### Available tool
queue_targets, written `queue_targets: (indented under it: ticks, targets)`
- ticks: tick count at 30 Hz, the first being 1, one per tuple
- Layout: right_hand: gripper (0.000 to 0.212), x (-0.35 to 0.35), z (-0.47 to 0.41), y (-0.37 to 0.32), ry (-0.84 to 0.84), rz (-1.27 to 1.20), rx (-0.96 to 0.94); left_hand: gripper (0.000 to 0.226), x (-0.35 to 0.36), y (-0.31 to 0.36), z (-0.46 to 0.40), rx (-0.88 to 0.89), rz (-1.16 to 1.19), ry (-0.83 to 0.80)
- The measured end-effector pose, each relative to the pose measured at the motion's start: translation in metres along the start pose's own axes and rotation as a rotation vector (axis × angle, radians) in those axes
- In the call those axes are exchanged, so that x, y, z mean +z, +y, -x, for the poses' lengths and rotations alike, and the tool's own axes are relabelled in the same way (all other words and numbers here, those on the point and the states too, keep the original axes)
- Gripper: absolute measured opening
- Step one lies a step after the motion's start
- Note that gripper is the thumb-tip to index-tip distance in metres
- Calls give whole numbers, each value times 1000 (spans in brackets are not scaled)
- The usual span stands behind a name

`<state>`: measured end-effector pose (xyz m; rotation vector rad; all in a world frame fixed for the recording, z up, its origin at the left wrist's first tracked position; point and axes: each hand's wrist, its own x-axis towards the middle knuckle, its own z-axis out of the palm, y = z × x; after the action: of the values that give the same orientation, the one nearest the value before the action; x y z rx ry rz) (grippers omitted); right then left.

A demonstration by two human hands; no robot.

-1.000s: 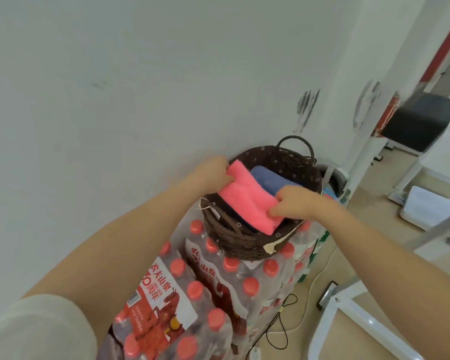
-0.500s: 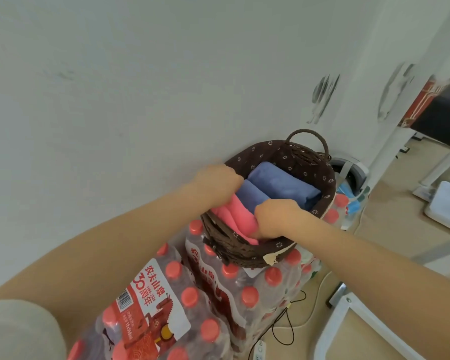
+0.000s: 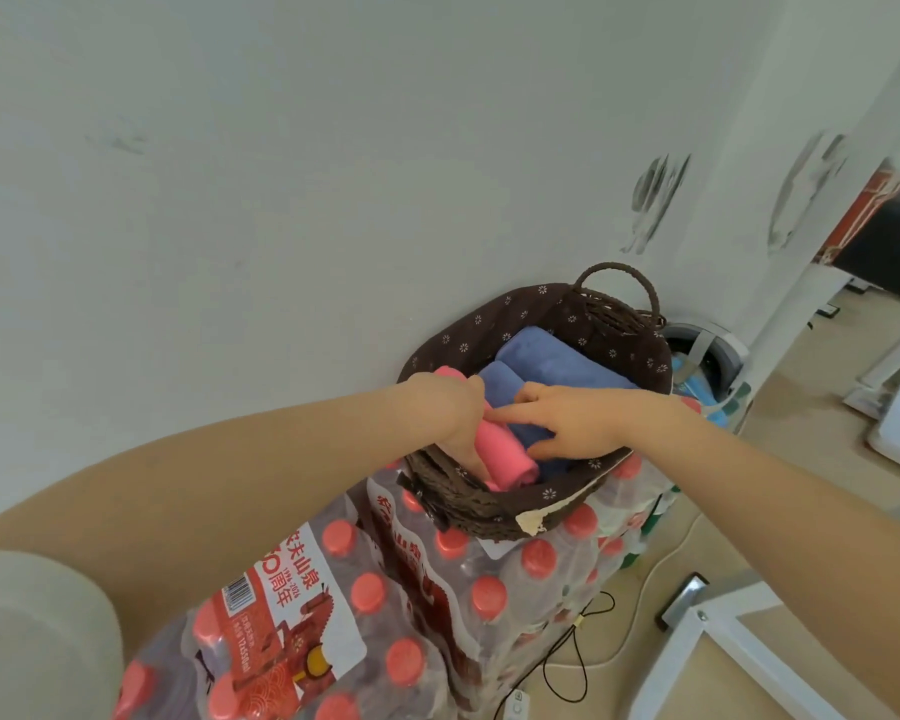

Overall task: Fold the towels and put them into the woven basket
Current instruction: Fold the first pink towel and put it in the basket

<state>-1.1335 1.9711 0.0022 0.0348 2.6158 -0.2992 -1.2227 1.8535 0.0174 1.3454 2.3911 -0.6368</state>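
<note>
Nearest to us, at seven o'clock, sits the pale rounded edge of our short sleeve (image 3: pixel 32 636), and from it our left forearm runs up toward the middle. Just past the sleeve, at six o'clock, lie the shrink-wrapped packs of clear water bottles with red caps (image 3: pixel 365 615), one bearing a red and white printed label. At five o'clock a thin black cable (image 3: pixel 572 662) trails over the tan floor beside a white metal frame (image 3: pixel 718 652).

Farther on, near the centre, the dark brown woven basket with its flower-dotted brown cloth lining (image 3: pixel 494 511) stands on top of the bottle packs, close against the white wall (image 3: pixel 281 174). Our left hand (image 3: pixel 448 407) reaches into the basket at its nine o'clock side, fingers curled down around the rolled pink towel (image 3: pixel 505 454), which lies along that side of the basket. Our right hand (image 3: pixel 567 423) comes in from three o'clock with fingers loosely extended, the index finger laid across the pink towel and the thumb pressing low by the folded blue towels (image 3: pixel 557 363). Those blue towels fill the basket from its middle to its one o'clock side.

Beyond them the looped woven handle (image 3: pixel 619 270) rises at the basket's far rim.
</note>
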Motion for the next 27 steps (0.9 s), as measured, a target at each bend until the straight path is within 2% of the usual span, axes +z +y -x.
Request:
queue_targets:
  ticks: [6,8,9,12,13,15,17,18,20,22,24,27]
  targets:
    - [68,-4,-1,8,-197,268,177,101,-1,11,-8,-1,-137,-61]
    - [57,-8,1,4,-200,282,215,97,1,11,-15,19,-198,-78]
    - [48,-12,2,2,-134,262,203,95,4,11,-18,30,-228,-72]
    - [38,-23,7,-3,261,250,127,101,10,7,-24,56,-224,-17]
    - [35,-23,8,-5,319,230,67,100,8,3,-25,68,-189,-22]
    - [32,-15,5,-8,250,155,-13,75,2,-14,-29,144,-124,-2]
    - [33,-7,3,-10,85,61,9,38,-6,-32,-36,255,-21,-26]
    - [37,-5,2,-10,51,17,30,29,-8,-37,-40,296,26,-38]
    - [44,-4,0,-10,17,-12,62,24,-8,-40,-47,307,-10,-45]
    - [45,-3,1,-13,-65,14,101,31,-7,-37,-50,285,-98,-19]
    - [59,-2,2,-17,-153,24,157,42,-6,-33,-53,290,-134,-26]
    - [83,8,-1,-22,-186,25,253,37,-8,-38,-57,346,-156,-91]
